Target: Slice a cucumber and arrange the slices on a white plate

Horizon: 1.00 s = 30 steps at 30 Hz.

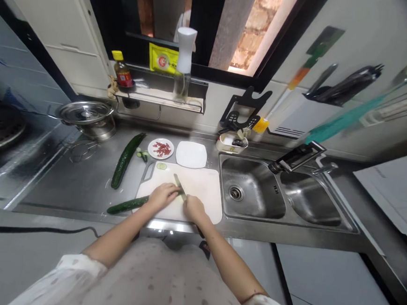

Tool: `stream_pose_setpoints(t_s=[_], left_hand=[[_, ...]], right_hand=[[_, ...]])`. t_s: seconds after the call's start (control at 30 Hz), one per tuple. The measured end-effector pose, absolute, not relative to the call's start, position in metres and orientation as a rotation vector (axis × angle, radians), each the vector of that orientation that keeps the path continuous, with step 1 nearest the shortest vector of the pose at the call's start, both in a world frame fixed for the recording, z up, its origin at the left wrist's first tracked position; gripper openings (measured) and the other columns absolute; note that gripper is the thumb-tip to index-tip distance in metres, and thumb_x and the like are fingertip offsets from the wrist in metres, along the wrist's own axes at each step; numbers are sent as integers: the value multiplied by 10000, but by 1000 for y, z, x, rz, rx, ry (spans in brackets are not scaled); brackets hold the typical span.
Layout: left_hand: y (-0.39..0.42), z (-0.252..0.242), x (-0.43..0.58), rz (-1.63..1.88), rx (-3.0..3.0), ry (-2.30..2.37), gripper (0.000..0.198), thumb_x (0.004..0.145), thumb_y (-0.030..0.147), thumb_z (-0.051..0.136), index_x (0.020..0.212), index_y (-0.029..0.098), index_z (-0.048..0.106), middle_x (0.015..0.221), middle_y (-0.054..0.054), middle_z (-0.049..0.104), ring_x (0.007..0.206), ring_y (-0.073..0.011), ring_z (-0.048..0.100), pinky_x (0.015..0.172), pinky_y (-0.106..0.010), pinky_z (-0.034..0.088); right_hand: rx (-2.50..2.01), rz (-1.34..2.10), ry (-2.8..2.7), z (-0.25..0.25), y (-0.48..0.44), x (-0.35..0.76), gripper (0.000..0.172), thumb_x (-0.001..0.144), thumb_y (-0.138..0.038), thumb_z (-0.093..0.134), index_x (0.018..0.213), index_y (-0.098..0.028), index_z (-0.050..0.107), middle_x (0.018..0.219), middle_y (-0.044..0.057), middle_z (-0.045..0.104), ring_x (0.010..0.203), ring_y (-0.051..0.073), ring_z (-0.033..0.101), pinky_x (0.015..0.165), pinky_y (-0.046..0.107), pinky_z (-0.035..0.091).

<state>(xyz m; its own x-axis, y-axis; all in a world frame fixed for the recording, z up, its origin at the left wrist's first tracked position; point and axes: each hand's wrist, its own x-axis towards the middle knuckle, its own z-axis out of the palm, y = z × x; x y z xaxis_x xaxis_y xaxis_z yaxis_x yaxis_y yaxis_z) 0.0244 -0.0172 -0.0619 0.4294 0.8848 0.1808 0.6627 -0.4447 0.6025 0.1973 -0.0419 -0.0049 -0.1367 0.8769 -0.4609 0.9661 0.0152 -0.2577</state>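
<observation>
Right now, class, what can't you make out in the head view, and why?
In the head view:
Handle of knife: hidden by right hand.
Middle of nearer cucumber: hidden by left hand.
Inside of steel pot: hidden by lid.
Print on bottle label: too small.
Dark round item: cut off by left edge.

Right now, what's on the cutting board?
The cutting board holds slices, far-left corner, and part of a cucumber under the left hand. The right hand holds a knife there. Areas beneath both hands are hidden.
</observation>
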Motion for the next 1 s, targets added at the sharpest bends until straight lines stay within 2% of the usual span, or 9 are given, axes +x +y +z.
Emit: stream_pose_setpoints(t_s=[1.0], left_hand=[[-17, -61, 25, 673, 2228, 1320, 255, 911, 285, 516, 1101, 256, 683, 1033, -43, 684, 966, -183, 605, 863, -308, 472]], right_hand=[[1920, -789, 2091, -4, -39, 194, 334, 920, -124, 378, 1139, -99, 628, 1077, 167, 682, 1027, 216, 634, 813, 268, 439]])
